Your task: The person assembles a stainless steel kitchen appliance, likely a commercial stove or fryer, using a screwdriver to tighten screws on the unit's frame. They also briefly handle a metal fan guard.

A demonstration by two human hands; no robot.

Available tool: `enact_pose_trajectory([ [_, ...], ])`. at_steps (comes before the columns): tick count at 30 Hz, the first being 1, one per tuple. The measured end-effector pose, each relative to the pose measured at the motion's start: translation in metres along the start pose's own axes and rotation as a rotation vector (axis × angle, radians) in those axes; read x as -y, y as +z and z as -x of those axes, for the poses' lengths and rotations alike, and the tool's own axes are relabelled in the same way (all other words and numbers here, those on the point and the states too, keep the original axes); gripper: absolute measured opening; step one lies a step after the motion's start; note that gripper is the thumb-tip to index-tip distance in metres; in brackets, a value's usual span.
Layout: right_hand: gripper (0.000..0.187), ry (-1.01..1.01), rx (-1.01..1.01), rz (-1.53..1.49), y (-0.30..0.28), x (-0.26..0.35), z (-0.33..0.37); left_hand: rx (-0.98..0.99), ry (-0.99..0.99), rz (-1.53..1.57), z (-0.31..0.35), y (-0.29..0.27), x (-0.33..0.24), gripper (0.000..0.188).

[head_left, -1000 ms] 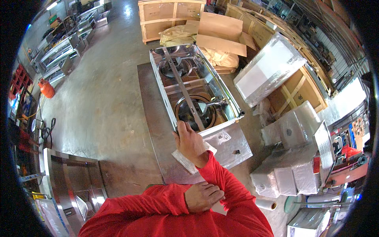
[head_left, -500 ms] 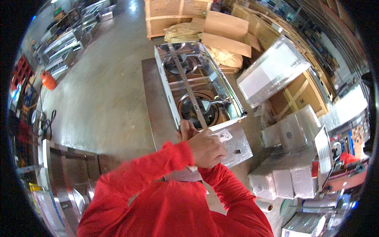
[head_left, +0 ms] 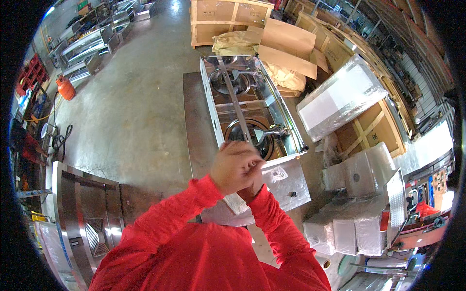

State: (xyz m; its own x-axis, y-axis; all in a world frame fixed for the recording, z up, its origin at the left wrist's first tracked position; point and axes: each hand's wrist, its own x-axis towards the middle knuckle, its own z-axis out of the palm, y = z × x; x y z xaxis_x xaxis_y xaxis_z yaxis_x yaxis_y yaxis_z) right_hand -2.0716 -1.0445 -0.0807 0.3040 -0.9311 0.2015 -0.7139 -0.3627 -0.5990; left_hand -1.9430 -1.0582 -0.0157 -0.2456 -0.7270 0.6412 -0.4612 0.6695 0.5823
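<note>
Both my hands are together over the near end of a long metal stove body [head_left: 211, 109] with two round burner wells. My left hand [head_left: 232, 168] is closed and lies in front, its fingers slightly blurred. What it holds, if anything, is hidden. My right hand [head_left: 254, 183] is tucked against it, largely covered, so its fingers cannot be read. A narrow metal strip [head_left: 235, 104] runs lengthwise across the open top of the stove body, and its near end disappears behind my hands. Under the stove body is a flat metal-topped surface [head_left: 291, 180] with a small clear plastic bag [head_left: 277, 173] on it.
Wooden crates [head_left: 228, 22] and an opened cardboard box [head_left: 289, 41] stand beyond. On the right are a wrapped white panel [head_left: 340, 97] and plastic-wrapped boxes [head_left: 344, 233]. A stainless steel unit [head_left: 87, 208] stands near left; an orange gas cylinder [head_left: 65, 88] is farther off.
My left hand has shifted left and slightly up, now covering most of my right hand. The view has shifted, so the stove body appears a little farther right.
</note>
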Motion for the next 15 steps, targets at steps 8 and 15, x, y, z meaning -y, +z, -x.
enact_pose_trajectory([
  [8,0.045,-0.04,-0.274,0.05,0.008,-0.035,-0.002,0.356,-1.336,1.41,0.13,0.065,-0.008,0.061],
  [15,0.046,-0.235,-0.134,-0.217,0.025,-0.049,-0.025,0.065,-1.136,1.575,0.167,0.075,0.038,0.049],
])
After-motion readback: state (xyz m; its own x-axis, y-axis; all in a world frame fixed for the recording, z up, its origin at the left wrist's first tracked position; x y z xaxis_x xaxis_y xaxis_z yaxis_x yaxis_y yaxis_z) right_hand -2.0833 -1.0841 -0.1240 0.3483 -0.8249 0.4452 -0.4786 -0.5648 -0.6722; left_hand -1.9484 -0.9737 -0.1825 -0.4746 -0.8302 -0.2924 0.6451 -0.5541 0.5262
